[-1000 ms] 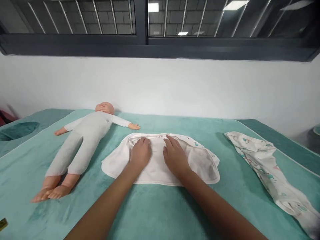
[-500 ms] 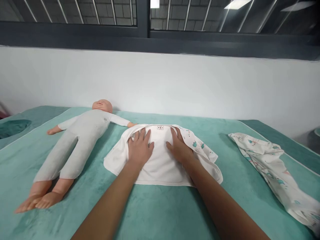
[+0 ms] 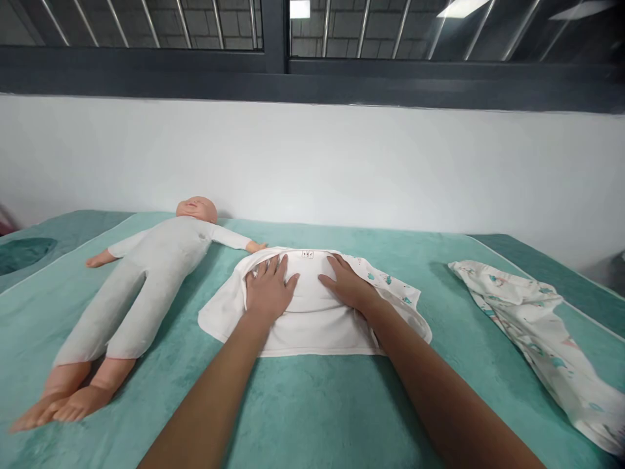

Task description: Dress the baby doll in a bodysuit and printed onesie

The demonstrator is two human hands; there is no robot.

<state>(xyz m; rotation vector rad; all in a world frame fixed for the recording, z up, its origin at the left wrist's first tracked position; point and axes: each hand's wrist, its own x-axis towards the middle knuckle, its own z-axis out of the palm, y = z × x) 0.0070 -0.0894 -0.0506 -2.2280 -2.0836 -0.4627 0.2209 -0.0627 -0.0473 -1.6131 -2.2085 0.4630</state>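
A small white baby top [image 3: 312,332] lies spread open in front of me, its inside facing up and a printed label at the neck. My left hand [image 3: 268,290] rests flat on its left part, fingers spread. On the right part lies my right hand [image 3: 346,283], fingers stretched out and pointing up and left. Teal prints show on the folded-over right edge. To the left, a baby doll [image 3: 163,244] with a white cloth body lies on its back; its hand reaches the top's upper left edge.
Printed white baby trousers [image 3: 530,326] lie crumpled at the right. Everything rests on a green plush cover [image 3: 312,417]. A white wall [image 3: 312,163] stands behind, below a dark window frame [image 3: 195,75]. A dark teal item [image 3: 24,255] sits at the far left.
Both hands stay on the top; the right hand has shifted slightly left and its fingers point more to the left. The cloth between the hands shows a new crease. The view has moved slightly.
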